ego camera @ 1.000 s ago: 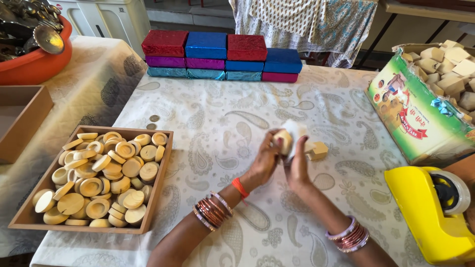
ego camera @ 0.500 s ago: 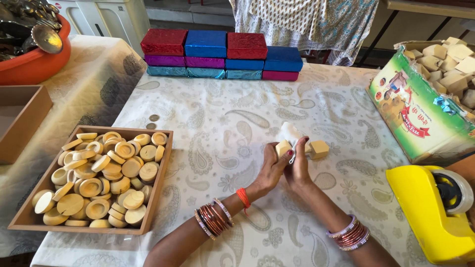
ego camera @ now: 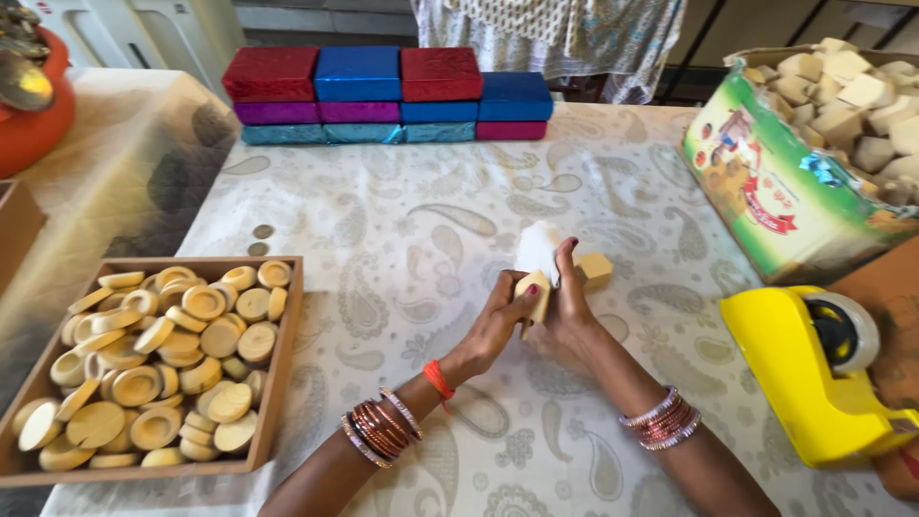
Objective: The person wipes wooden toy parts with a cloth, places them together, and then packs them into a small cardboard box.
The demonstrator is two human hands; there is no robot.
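From the head view, both hands met over the middle of the desk point(ego camera: 402, 220), which wore a pale paisley cloth. The left hand point(ego camera: 500, 321) was closed around a tan block point(ego camera: 534, 287), its fingers curled under it. The right hand point(ego camera: 567, 304) pinched a white wrap point(ego camera: 537, 251) just above that block, fingers closed on it. A second block point(ego camera: 594, 269) lay on the cloth just beside the right hand. At the left stood a wooden tray point(ego camera: 283, 354) heaped with round discs point(ego camera: 172, 364). Coloured boxes point(ego camera: 383, 94) were stacked along the far edge. At the right sat a carton point(ego camera: 775, 191) of pale chunks and, nearer, a yellow tape dispenser point(ego camera: 799, 369).
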